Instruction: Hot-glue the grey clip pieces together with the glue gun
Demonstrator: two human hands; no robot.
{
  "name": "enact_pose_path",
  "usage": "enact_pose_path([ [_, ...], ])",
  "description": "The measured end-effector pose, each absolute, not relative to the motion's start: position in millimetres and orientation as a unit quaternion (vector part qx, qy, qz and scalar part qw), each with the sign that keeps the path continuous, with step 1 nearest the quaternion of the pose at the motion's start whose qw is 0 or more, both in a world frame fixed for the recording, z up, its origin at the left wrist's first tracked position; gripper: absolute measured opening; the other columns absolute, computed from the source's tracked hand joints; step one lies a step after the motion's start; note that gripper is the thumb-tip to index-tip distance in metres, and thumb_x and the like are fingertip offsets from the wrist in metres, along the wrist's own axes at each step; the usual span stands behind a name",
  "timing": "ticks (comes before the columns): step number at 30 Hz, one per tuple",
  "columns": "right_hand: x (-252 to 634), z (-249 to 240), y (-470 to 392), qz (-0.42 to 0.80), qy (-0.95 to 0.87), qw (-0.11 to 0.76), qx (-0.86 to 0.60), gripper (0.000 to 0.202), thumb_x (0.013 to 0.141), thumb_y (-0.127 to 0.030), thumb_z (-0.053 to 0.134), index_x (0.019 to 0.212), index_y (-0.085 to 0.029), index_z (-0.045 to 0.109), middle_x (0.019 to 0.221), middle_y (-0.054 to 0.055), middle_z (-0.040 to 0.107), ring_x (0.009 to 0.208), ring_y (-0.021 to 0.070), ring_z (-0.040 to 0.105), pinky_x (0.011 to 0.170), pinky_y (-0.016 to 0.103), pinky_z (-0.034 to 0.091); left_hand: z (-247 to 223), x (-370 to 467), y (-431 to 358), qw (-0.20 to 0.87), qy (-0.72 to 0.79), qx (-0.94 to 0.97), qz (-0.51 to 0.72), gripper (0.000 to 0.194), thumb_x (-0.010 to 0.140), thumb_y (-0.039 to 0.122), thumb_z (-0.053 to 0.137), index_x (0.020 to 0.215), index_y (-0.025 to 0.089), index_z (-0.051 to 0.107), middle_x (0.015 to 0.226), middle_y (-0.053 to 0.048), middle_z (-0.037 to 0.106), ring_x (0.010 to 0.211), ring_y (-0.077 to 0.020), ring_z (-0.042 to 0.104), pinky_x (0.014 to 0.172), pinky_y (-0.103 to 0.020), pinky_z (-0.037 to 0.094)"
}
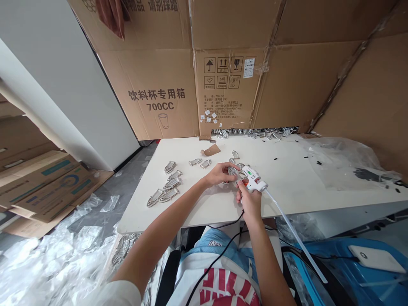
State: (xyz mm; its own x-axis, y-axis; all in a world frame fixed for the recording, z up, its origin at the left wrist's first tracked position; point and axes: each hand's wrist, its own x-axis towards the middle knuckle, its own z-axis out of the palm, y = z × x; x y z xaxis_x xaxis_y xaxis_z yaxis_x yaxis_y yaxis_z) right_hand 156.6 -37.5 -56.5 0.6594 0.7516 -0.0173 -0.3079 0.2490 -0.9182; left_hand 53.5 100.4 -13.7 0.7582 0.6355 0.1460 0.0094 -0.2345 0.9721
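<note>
My right hand (251,200) is wrapped round the handle of a white glue gun (253,178), from whose back a long pale glue stick (296,236) slants down to the right. Between the fingers of my left hand (220,174) is a small silver metal frame (233,171), partly covered by the fingers. The gun's nozzle end is close to this frame; whether they touch I cannot tell. Just beyond the hands lie a few more silver frames (235,154). To the left, several similar frames (172,182) rest in a loose row on the white table (197,208).
Cardboard panels (229,89) stand behind the table, with a heap of metal pieces (270,133) at their foot. A cardboard scrap (212,149) and a clear plastic bag (347,163) lie on the tabletop. A black cable (219,257) crosses my lap. A white power bank (376,258) sits at right.
</note>
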Motion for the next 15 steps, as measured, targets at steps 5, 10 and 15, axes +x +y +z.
enact_pose_path([
  [5, 156.5, -56.8, -37.1, 0.352, -0.214, 0.758, -0.505, 0.06, 0.071, -0.062, 0.096, 0.094, -0.023, 0.057, 0.076, -0.002, 0.067, 0.043, 0.0079, 0.045, 0.038, 0.023, 0.039, -14.2, 51.6, 103.6, 0.579, 0.199, 0.755, 0.235, 0.05, 0.075, 0.03, 0.087, 0.122, 0.014, 0.079, 0.077, -0.001, 0.063, 0.066, -0.0118, 0.051, 0.06, -0.024, 0.044],
  [10, 156.2, -55.6, -37.1, 0.355, -0.21, 0.761, -0.5, 0.061, 0.068, -0.06, 0.098, 0.094, -0.022, 0.057, 0.074, -0.002, 0.067, 0.042, 0.0082, 0.045, 0.037, 0.024, 0.039, -14.9, 51.5, 104.7, 0.582, 0.198, 0.754, 0.231, 0.053, 0.074, 0.03, 0.086, 0.123, 0.013, 0.078, 0.074, 0.0, 0.062, 0.066, -0.0126, 0.052, 0.061, -0.025, 0.045],
  [15, 156.9, -56.8, -36.5, 0.353, -0.213, 0.762, -0.499, 0.059, 0.069, -0.059, 0.097, 0.093, -0.023, 0.057, 0.074, -0.002, 0.066, 0.042, 0.0082, 0.045, 0.036, 0.023, 0.039, -16.8, 52.1, 105.5, 0.58, 0.194, 0.757, 0.231, 0.053, 0.074, 0.028, 0.085, 0.124, 0.012, 0.078, 0.076, 0.0, 0.062, 0.067, -0.0121, 0.052, 0.061, -0.024, 0.041],
])
